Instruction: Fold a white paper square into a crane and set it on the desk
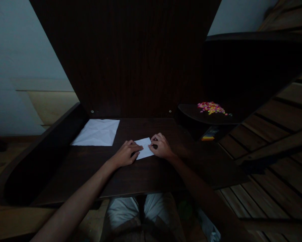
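Observation:
A small white folded paper lies on the dark wooden desk in front of me, with creases in its middle. On its left side my left hand rests, fingers stretched over the paper and pressing it down, thumb apart. My right hand is at the paper's right edge, thumb and forefinger curled together in a pinch on it. The fingertips partly hide both side edges of the paper.
Creased white sheets lie at the desk's back left. A raised side panel bounds the left. On a low corner shelf at right sits a pile of small colourful pieces; a dark box with a yellow stripe stands beneath.

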`<action>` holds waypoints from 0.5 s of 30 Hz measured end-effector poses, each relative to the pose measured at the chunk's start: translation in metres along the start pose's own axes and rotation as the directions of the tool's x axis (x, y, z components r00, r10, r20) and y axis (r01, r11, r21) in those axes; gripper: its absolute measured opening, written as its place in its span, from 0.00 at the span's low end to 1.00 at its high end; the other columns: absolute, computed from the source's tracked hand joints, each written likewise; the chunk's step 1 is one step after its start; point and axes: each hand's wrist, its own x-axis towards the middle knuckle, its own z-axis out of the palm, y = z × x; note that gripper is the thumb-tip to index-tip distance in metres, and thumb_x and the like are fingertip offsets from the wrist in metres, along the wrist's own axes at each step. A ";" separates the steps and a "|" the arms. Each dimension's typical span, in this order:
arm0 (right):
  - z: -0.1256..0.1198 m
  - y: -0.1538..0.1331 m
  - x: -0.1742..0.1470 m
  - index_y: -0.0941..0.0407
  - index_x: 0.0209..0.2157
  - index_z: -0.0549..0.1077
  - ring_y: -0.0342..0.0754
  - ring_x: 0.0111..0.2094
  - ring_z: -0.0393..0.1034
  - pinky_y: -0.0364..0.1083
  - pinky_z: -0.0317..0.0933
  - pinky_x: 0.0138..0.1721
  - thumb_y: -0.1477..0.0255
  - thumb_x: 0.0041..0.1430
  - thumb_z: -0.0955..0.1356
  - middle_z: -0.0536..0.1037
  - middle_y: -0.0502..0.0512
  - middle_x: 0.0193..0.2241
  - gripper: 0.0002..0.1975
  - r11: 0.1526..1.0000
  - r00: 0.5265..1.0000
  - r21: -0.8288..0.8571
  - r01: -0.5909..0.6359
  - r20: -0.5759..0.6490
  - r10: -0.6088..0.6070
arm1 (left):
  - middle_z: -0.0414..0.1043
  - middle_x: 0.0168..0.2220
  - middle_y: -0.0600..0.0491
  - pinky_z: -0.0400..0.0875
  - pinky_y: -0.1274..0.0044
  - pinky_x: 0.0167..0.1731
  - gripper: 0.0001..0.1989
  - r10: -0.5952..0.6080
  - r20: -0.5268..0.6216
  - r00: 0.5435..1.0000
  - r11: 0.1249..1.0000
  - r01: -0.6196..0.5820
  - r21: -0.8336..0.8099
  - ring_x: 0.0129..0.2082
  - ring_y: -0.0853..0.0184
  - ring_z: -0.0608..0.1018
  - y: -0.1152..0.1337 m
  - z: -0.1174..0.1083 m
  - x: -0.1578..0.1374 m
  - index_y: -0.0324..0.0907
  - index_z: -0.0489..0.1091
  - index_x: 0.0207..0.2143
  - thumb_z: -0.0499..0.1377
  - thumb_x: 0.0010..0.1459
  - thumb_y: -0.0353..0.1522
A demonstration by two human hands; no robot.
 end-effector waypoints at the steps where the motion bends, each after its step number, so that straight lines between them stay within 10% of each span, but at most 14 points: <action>1: -0.001 0.000 0.000 0.55 0.21 0.74 0.52 0.38 0.62 0.53 0.58 0.40 0.71 0.53 0.70 0.73 0.56 0.32 0.08 1.000 1.000 -0.003 0.003 0.006 -0.003 | 0.75 0.47 0.49 0.61 0.63 0.48 0.17 -0.010 -0.004 1.000 1.000 0.010 0.008 0.46 0.57 0.69 0.001 0.000 0.000 0.46 0.70 0.52 0.52 0.61 0.32; 15: 0.002 -0.008 0.000 0.53 0.30 0.78 0.51 0.38 0.66 0.51 0.61 0.42 0.66 0.59 0.68 0.76 0.55 0.33 0.08 0.979 0.985 0.152 0.136 0.084 -0.150 | 0.71 0.51 0.48 0.60 0.61 0.51 0.16 -0.023 -0.040 0.999 0.998 0.026 0.063 0.50 0.56 0.68 -0.007 0.006 -0.001 0.45 0.71 0.50 0.52 0.62 0.36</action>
